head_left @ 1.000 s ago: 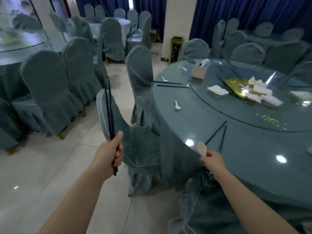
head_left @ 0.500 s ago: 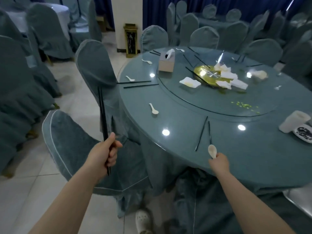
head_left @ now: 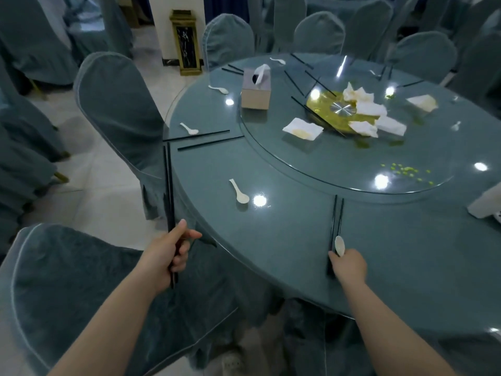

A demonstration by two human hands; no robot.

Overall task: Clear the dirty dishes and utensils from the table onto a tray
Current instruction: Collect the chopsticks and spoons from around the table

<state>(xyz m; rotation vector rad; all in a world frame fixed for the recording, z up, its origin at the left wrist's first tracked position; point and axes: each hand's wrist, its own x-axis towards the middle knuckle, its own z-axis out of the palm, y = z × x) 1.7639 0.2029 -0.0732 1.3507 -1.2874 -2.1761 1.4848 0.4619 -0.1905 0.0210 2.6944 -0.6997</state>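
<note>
My left hand (head_left: pixel 166 253) is closed around a bundle of black chopsticks (head_left: pixel 168 185) that point upward, off the table's left edge. My right hand (head_left: pixel 348 265) rests on the round table (head_left: pixel 271 240) and holds a white spoon (head_left: pixel 339 245); its fingers lie over the near ends of a black chopstick pair (head_left: pixel 335 221) on the glass. Another white spoon (head_left: pixel 240 191) lies left of centre. Two more spoons (head_left: pixel 189 128) (head_left: pixel 219 89) and two long chopsticks (head_left: pixel 200 136) lie further back on the left.
A glass turntable (head_left: pixel 339 164) carries a tissue box (head_left: pixel 256 89), crumpled napkins (head_left: pixel 303 128), a yellow spill and green crumbs. Covered chairs (head_left: pixel 116 104) ring the table; one chair (head_left: pixel 81 294) is by my left arm. A white object (head_left: pixel 485 203) sits at the right edge.
The view has swung right and closer to the table. My right hand with the spoon has come down onto the near ends of the chopstick pair. The left hand still holds its chopsticks upright.
</note>
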